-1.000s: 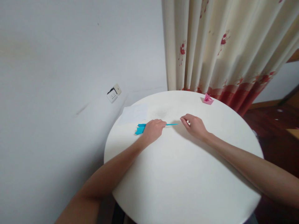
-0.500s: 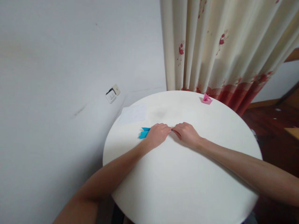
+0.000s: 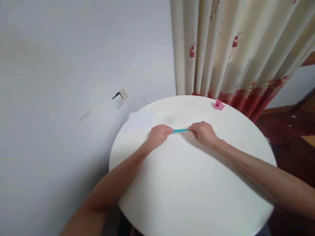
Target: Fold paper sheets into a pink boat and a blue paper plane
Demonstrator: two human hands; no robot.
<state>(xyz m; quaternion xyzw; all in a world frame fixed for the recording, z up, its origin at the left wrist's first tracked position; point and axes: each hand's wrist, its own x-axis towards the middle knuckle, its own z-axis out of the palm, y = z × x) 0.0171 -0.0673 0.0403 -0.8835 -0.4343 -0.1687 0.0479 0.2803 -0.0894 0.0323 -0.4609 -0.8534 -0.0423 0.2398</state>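
Observation:
A narrow blue folded paper [image 3: 180, 130] stretches between my two hands above the white round table [image 3: 187, 183]. Its left end is pinched in the fingers of my left hand [image 3: 160, 134]. My right hand [image 3: 203, 133] is closed on the other end. Only the thin strip between the hands shows; both ends are covered by my fingers.
A pink folded paper piece [image 3: 218, 105] stands near the table's far right edge. On the far left of the table lies a white sheet of paper [image 3: 140, 119]. The wall with a socket [image 3: 118, 101] is at the left, and a patterned curtain [image 3: 221, 49] hangs behind.
My hands have moved apart and slightly away from me, with the blue paper now visible between them. The blue pointed ends that stuck out left of my left hand no longer show.

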